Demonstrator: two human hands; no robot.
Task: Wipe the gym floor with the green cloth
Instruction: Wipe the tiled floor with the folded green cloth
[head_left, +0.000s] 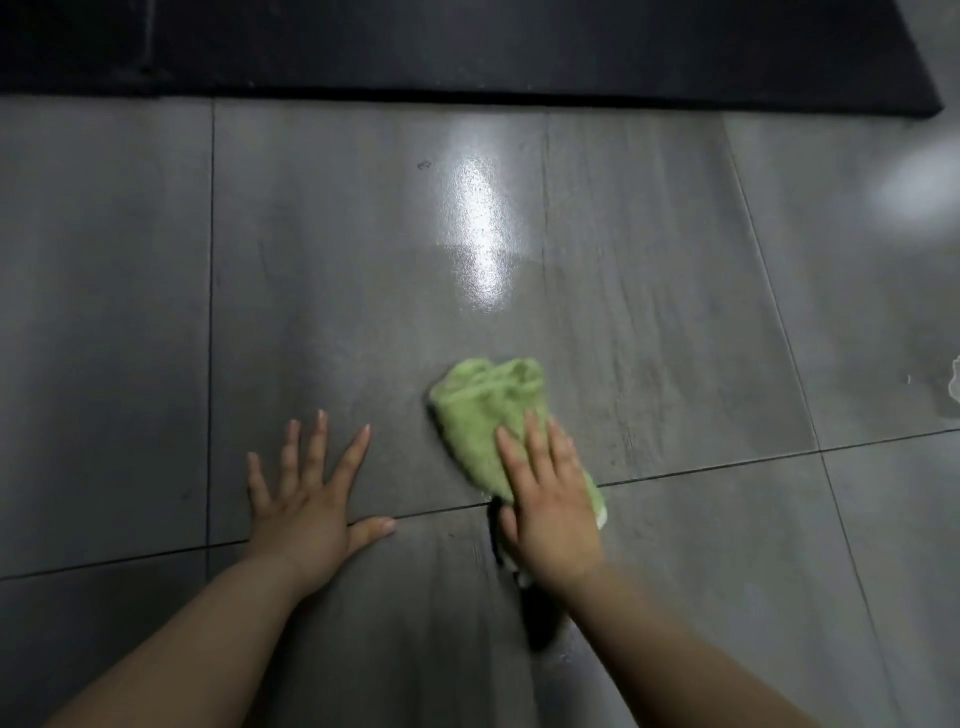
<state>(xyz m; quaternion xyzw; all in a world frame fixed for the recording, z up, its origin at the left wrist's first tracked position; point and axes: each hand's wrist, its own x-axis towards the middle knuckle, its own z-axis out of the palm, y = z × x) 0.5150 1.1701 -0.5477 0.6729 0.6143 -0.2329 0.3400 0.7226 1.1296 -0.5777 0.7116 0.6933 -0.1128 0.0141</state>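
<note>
Both of my forearms reach in from the bottom of the view toward the grey tiled floor (649, 332). My left hand (306, 499) lies flat on the tile, palm down, fingers spread wide and thumb stretched out to the right along a dark grout line; it has hold of nothing. My right hand (550, 509) rests palm down on the near part of the green cloth (488, 400), fingers nearly straight and laid close together, pressing the fabric to the floor rather than gripping it. That cloth is bunched and folded, its far end poking out beyond my fingertips, its near edge showing at the right of my palm just over the same grout line. It sits on the tile just to the right of my left hand, with bare floor between them. A bright, wet-looking glare (480, 234) shines on the tile beyond the cloth. Farther off, a black mat (519, 47) runs across the top of the view.
</note>
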